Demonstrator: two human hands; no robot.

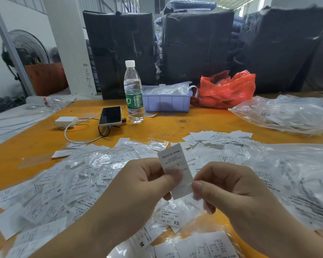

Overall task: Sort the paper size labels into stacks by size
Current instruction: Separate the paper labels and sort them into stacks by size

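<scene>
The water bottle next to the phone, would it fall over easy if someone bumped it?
Probably, yes. The water bottle is tall and narrow and stands upright, so a bump near its white cap would likely tip it. It looks nearly full, which should steady it somewhat. Being round, it would probably roll across the orange table.

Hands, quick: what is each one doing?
Left hand: pinches the white rectangular paper label.
Right hand: pinches the same label's lower edge.

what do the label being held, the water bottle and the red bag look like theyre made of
Held label: thin matte white paper or paper-like stock, by its printed text and slight curl; the left hand and right hand pinch it.
Water bottle: clear glossy plastic, see-through with a white cap.
Red bag: thin translucent plastic film, crinkled and shiny.
</scene>
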